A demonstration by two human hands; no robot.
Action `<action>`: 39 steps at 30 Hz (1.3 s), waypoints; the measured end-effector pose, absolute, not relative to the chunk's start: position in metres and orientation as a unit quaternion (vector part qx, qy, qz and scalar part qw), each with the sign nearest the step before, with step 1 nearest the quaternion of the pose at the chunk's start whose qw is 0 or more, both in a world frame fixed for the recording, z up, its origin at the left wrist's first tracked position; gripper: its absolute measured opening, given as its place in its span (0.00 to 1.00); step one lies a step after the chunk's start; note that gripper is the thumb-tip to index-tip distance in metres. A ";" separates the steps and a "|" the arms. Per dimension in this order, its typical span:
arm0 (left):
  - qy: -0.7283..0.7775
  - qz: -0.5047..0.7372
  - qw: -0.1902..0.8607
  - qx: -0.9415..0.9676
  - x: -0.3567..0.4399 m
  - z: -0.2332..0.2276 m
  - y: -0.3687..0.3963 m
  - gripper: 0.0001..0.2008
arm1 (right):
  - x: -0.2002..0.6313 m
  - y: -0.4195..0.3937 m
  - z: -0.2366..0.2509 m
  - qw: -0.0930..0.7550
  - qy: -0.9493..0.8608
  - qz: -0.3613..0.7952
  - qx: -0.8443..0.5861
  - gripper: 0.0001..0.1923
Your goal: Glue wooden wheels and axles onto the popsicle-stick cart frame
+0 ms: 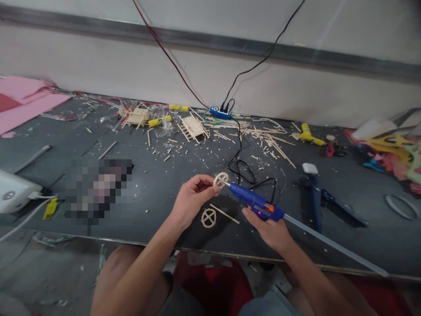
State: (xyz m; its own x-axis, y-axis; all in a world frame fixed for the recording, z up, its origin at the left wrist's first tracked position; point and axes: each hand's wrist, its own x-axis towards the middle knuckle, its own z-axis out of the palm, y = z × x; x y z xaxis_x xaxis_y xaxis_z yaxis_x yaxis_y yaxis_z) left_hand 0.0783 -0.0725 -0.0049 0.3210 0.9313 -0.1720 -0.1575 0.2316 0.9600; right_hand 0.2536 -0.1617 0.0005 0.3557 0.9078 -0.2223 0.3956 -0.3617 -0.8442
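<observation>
Between the fingertips of my left hand (194,195) is a small wooden wheel (220,180) made of short stick pieces with crossed spokes. My right hand (271,230) is wrapped round a blue hot glue gun (251,198), with a long clear glue stick (335,245) jutting out of its back. The gun's metal nozzle reaches the wheel; whether it touches cannot be made out. A second wheel (208,218) with a cross inside lies flat on the dark table, just below my left hand. Beside it rests a thin wooden stick (224,213).
Stick models (193,127), loose sticks (276,147) and yellow glue tubes (160,121) lie toward the wall. A blue power strip (220,113) feeds the gun's black cord (243,169). Dark-blue-handled tools (314,204) lie right, a pixelated object (98,191) left, pink sheets (33,101) far left.
</observation>
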 end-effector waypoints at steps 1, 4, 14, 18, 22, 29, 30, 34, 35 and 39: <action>0.416 0.408 0.665 0.467 0.078 -0.005 -0.073 0.09 | 0.254 -0.162 0.000 0.356 -0.439 0.360 -0.743 0.10; 0.417 0.406 0.665 0.469 0.078 -0.003 -0.073 0.09 | 0.254 -0.162 0.000 0.358 -0.443 0.357 -0.740 0.10; 0.407 0.411 0.675 0.457 0.078 -0.004 -0.073 0.08 | 0.256 -0.162 -0.004 0.377 -0.437 0.342 -0.741 0.11; 0.403 0.407 0.687 0.447 0.077 -0.002 -0.073 0.08 | 0.262 -0.161 -0.009 0.390 -0.425 0.371 -0.728 0.11; 0.402 0.409 0.701 0.423 0.075 0.001 -0.072 0.07 | 0.273 -0.158 -0.018 0.424 -0.409 0.445 -0.674 0.13; 0.411 0.443 0.705 0.370 0.070 0.001 -0.061 0.07 | 0.301 -0.138 -0.019 0.491 -0.336 0.591 -0.544 0.11; 0.416 0.450 0.700 0.367 0.068 0.001 -0.060 0.07 | 0.305 -0.134 -0.017 0.490 -0.322 0.607 -0.536 0.10; 0.431 0.478 0.679 0.353 0.061 0.004 -0.052 0.08 | 0.317 -0.121 -0.009 0.450 -0.299 0.643 -0.543 0.11; 0.433 0.483 0.676 0.350 0.059 0.005 -0.051 0.08 | 0.318 -0.119 -0.008 0.430 -0.304 0.645 -0.554 0.12; 0.436 0.488 0.672 0.346 0.055 0.006 -0.048 0.09 | 0.319 -0.112 -0.005 0.361 -0.324 0.644 -0.592 0.15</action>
State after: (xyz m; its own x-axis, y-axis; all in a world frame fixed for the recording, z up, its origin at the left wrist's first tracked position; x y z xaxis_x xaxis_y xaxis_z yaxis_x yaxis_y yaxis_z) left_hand 0.0548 -0.0476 0.0058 0.1432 0.9579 -0.2487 -0.3547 0.2843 0.8907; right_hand 0.3187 -0.1121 -0.0049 -0.0387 0.8487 -0.5275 -0.0816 -0.5288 -0.8448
